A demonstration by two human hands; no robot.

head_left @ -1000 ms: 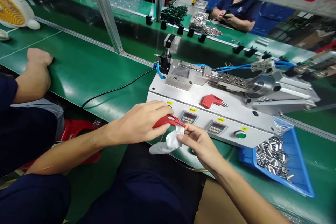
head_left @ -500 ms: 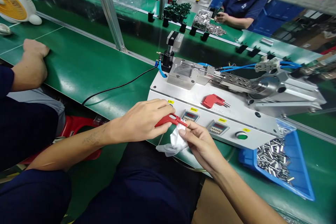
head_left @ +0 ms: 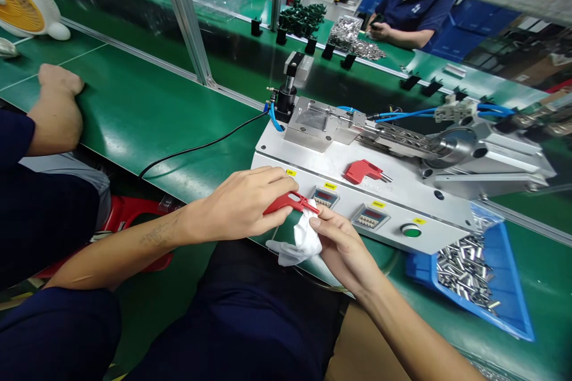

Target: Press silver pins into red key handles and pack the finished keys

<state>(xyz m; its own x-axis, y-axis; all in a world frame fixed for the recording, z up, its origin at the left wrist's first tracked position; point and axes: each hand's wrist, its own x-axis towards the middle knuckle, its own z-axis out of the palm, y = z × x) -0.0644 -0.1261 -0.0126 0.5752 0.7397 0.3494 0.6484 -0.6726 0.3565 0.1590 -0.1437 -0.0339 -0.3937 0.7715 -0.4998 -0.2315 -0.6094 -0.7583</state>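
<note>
My left hand (head_left: 243,205) is closed round a red plastic part (head_left: 289,203), holding it just in front of the white machine's control panel (head_left: 357,202). My right hand (head_left: 342,247) pinches a crumpled white cloth (head_left: 298,242) against the tip of that red part. A second red part (head_left: 363,171) with a metal pin lies on the machine's flat top. Both hands hover over my lap, at the edge of the green bench.
A blue tray (head_left: 491,286) of small metal tubes sits right of the machine. A black cable (head_left: 196,149) crosses the green conveyor (head_left: 134,101). A neighbouring person's arm (head_left: 56,113) rests at left. A fan (head_left: 22,6) stands far left. Other people work across the belt.
The cloth in my right hand has shifted slightly along the red part's tip. The view tilted a little; the hands stay in about the same place.
</note>
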